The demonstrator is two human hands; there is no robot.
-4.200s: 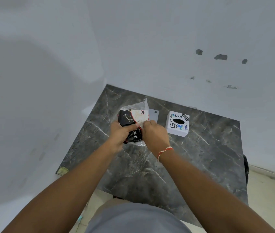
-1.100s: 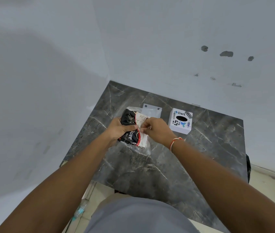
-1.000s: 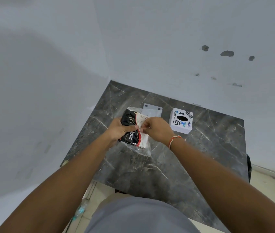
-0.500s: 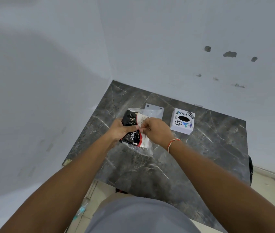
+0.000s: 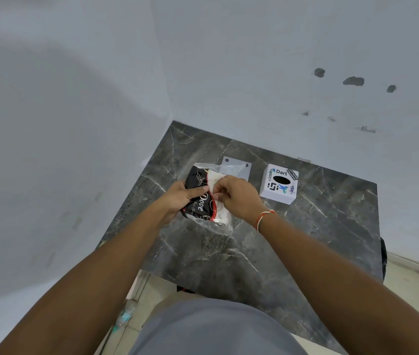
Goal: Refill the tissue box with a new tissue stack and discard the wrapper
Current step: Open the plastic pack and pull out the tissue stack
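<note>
Two bare hands work over one dark grey marble table (image 5: 305, 239) with thin white lines in it. The table sits in a corner where two plain white walls (image 5: 254, 60) meet.

The left hand (image 5: 180, 198) holds one soft pack of tissues in a black, red and white plastic wrapper (image 5: 199, 198). The thumb lies across the top of the pack, and the other fingers go under it. The right hand (image 5: 236, 196) is just beside the left hand. Its fingertips pinch the white part of the wrapper near the top edge. So both hands grip the same pack. Clear plastic sticks out at the near end of the pack, just below the right hand. I cannot tell if the pack rests on the table or is held a little above it.

One thin red and white thread band (image 5: 263, 217) goes around the right wrist.

One small white cube tissue box (image 5: 279, 184) with a dark oval hole on top stands to the right of the right hand, near but not touching. It has stickers on it, and one says "Dart".

One flat white square plate (image 5: 239, 166) with small dark holes at its corners lies just past the hands, partly hidden behind the pack.
</note>
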